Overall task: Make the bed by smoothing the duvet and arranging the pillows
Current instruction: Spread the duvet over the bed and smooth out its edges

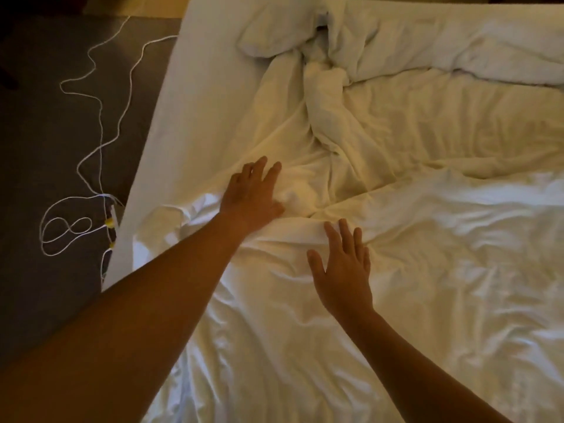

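Closest in, the right hand [345, 267] lies flat and spread on the white duvet [427, 285], fingers loose, gripping nothing. A little further up, the left hand [253, 193] presses palm-down just beside a raised fold near the bed's left edge, fingers splayed too, holding nothing. The duvet covers the near half of the bed, wrinkled all over. It looks soft, light and limp, so flat palms should push the creases out; for a real pull, that turned-back left edge is the place to pinch. Further on it bunches into a twisted knot [326, 96]. Beyond that, a crumpled pillow [274, 38] sits by the far edge. White cables [91, 154] trail over the dark floor at left.
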{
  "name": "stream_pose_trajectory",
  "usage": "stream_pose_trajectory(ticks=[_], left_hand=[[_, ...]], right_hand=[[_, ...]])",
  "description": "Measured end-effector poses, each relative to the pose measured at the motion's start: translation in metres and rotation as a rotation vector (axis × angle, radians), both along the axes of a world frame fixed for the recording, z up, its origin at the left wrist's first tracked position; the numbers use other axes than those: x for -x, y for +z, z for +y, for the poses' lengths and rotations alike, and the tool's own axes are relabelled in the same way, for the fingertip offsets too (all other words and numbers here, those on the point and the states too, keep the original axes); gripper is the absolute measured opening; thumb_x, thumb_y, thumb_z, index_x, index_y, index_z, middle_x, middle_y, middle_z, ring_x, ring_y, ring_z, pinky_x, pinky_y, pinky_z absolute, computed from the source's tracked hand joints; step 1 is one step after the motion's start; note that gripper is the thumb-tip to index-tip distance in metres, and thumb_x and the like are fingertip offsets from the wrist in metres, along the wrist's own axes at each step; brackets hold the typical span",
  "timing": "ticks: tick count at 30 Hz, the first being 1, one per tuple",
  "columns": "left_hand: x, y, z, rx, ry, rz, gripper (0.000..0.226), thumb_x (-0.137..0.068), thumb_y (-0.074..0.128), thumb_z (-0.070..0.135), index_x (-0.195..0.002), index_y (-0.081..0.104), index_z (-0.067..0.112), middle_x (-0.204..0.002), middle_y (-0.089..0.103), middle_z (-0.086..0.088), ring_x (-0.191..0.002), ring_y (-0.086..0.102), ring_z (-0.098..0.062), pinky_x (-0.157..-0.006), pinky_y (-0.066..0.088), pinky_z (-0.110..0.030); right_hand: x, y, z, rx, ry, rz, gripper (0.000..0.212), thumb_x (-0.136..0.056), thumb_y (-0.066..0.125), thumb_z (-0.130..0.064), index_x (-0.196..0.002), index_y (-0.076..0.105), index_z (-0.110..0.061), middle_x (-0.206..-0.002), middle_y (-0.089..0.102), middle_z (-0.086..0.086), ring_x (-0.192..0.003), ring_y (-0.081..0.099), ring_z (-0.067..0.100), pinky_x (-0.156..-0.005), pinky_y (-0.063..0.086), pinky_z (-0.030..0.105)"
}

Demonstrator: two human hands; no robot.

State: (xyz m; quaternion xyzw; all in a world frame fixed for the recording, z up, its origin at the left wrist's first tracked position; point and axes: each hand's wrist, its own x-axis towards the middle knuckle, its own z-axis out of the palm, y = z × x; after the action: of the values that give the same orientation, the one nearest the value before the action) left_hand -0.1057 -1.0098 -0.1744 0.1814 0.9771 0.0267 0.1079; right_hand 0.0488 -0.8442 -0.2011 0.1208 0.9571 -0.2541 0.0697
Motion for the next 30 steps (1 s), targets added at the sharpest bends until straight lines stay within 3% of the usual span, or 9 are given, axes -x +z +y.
stream_pose_trajectory(ticks=[3,5,9,14,17,19,23,26,30], left_hand=[[0.019,-0.012,0.008,0.069,0.049,-0.09,0.096,-0.086,0.06,0.06,-0.157,0.006,0.026,-0.152,0.033,-0.014,-0.131,0.041,-0.035,-0.104,0.035,-0.045],[0.025,-0.022,0.007,0.052,0.03,-0.149,0.072,-0.091,0.057,0.055,-0.15,0.028,0.026,-0.134,0.053,-0.014,-0.116,0.055,-0.035,-0.092,0.043,-0.042],[0.053,-0.014,-0.011,-0.02,0.102,0.128,0.024,-0.1,0.044,0.033,-0.116,0.056,0.019,-0.111,0.065,-0.018,-0.1,0.064,-0.04,-0.08,0.047,-0.041],[0.097,0.014,-0.047,-0.127,0.367,0.256,0.039,-0.101,0.043,0.044,-0.109,0.059,0.009,-0.108,0.064,-0.024,-0.1,0.062,-0.045,-0.082,0.047,-0.046],[0.077,-0.003,-0.033,-0.171,0.457,0.244,0.03,-0.101,0.044,0.032,-0.121,0.054,0.012,-0.115,0.061,-0.023,-0.105,0.059,-0.043,-0.086,0.045,-0.047],[0.053,-0.016,-0.025,-0.134,0.448,0.329,0.043,-0.096,0.047,0.02,-0.138,0.045,0.014,-0.136,0.05,-0.023,-0.121,0.049,-0.041,-0.103,0.038,-0.051],[-0.052,-0.038,0.012,-0.283,0.155,0.331,0.071,-0.09,0.042,0.028,-0.156,0.02,0.012,-0.163,0.012,-0.018,-0.151,0.013,-0.033,-0.123,0.007,-0.047],[-0.141,-0.074,0.031,-0.225,-0.199,0.16,0.063,-0.095,0.039,0.034,-0.154,0.031,0.011,-0.162,0.019,-0.015,-0.151,0.017,-0.029,-0.12,0.02,-0.049],[-0.166,-0.109,0.002,-0.095,-0.151,0.125,0.063,-0.095,0.043,0.037,-0.154,0.031,0.019,-0.163,0.022,-0.007,-0.15,0.021,-0.024,-0.121,0.019,-0.044]], right_hand=[[0.007,-0.005,0.008,0.001,-0.036,0.025,0.061,-0.1,0.03,-0.054,-0.156,0.019,-0.031,-0.167,0.002,-0.005,-0.154,-0.006,0.021,-0.124,0.006,0.048],[0.012,-0.009,0.013,0.0,-0.056,0.034,0.062,-0.099,0.028,-0.055,-0.156,0.019,-0.032,-0.167,0.003,-0.006,-0.153,-0.006,0.019,-0.124,0.008,0.049],[0.019,-0.012,0.016,0.001,-0.08,0.019,0.063,-0.101,0.03,-0.054,-0.158,0.012,-0.032,-0.167,0.0,-0.007,-0.153,-0.009,0.015,-0.124,0.004,0.045],[0.023,-0.016,0.023,-0.011,-0.088,-0.026,0.065,-0.102,0.032,-0.054,-0.158,0.009,-0.033,-0.167,-0.004,-0.007,-0.152,-0.012,0.016,-0.123,-0.001,0.043],[0.024,-0.025,0.026,-0.03,-0.064,-0.059,0.065,-0.101,0.028,-0.056,-0.158,0.007,-0.034,-0.167,-0.005,-0.006,-0.152,-0.012,0.017,-0.124,0.0,0.045],[0.021,-0.031,0.028,-0.057,-0.02,-0.06,0.067,-0.101,0.025,-0.058,-0.159,0.005,-0.033,-0.166,-0.008,-0.006,-0.152,-0.014,0.016,-0.124,0.001,0.045],[0.017,-0.041,0.025,-0.076,0.089,-0.025,0.067,-0.101,0.014,-0.06,-0.159,0.002,-0.031,-0.165,-0.012,-0.008,-0.152,-0.017,0.014,-0.123,-0.005,0.039],[0.004,-0.061,0.035,-0.128,0.261,-0.024,0.07,-0.097,0.015,-0.059,-0.159,0.014,-0.026,-0.167,0.003,-0.002,-0.154,-0.003,0.019,-0.124,0.007,0.045],[-0.02,-0.086,0.084,-0.365,0.383,-0.037,0.068,-0.098,0.024,-0.062,-0.159,0.013,-0.033,-0.167,0.004,-0.003,-0.154,0.002,0.021,-0.122,0.012,0.05]])
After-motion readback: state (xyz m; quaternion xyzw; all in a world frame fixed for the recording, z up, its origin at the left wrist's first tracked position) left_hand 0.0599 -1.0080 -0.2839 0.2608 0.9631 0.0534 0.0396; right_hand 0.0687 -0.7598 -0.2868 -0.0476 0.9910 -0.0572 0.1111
